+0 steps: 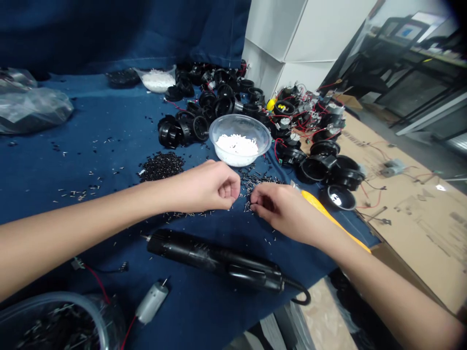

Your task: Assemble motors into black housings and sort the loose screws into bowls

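My left hand (pixel 217 187) is curled closed above the blue cloth, its fingertips tucked in; whatever it may hold is hidden. To its right, my right hand (pixel 282 209) has thumb and fingers drawn together at the edge of a scatter of small screws (pixel 260 180). I cannot make out what lies between those fingertips. Just beyond both hands stands a clear plastic bowl (pixel 240 124) with small white pieces in it. A heap of small black parts (pixel 164 166) lies past my left wrist. Nearer to me rests a black electric screwdriver (pixel 211 260), with its bit pointing left.
Black round housings (pixel 222 99) and wired parts (pixel 292 126) crowd the back and right. A yellow-handled tool (pixel 328 216) lies by my right forearm. In front are a silver motor (pixel 152 302) and a clear tub (pixel 85 304). Cardboard (pixel 419 218) covers the right side.
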Demonstrator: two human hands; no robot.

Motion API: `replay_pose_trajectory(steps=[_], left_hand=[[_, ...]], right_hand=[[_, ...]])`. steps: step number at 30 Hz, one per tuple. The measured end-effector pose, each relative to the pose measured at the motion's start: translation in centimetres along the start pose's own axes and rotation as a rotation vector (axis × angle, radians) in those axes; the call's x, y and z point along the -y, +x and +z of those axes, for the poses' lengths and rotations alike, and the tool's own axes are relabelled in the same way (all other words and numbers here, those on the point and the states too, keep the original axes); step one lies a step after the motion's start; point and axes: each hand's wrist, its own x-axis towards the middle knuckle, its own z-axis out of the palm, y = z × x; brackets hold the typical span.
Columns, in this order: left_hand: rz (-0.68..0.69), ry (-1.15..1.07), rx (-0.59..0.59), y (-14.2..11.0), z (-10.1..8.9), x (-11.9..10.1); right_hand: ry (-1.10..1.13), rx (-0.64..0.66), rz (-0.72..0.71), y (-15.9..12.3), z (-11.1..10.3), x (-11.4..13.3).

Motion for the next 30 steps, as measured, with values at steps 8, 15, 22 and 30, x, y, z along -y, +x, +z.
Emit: replay_pose_trajectory(steps=[8, 15, 22, 30], left_hand=[[0.18, 0.525, 0.107, 2.6, 2.5, -0.9], [0.247, 0.601, 0.184, 3.2, 2.5, -0.4], [0.241, 0.595, 0.124, 2.8, 2.2, -0.4], [0.065, 0.141, -0.028, -0.1, -1.2, -2.1]], right_hand=[[0.075, 0.052, 0.099, -0.4, -0.7, -0.5], [0.137, 0.047, 0.149, -0.7, -1.0, -1.2], [0.143, 0.049, 0.18, -0.8, -1.0, -1.2], [0.177, -0.043, 0.155, -0.8, -0.7, -0.9]])
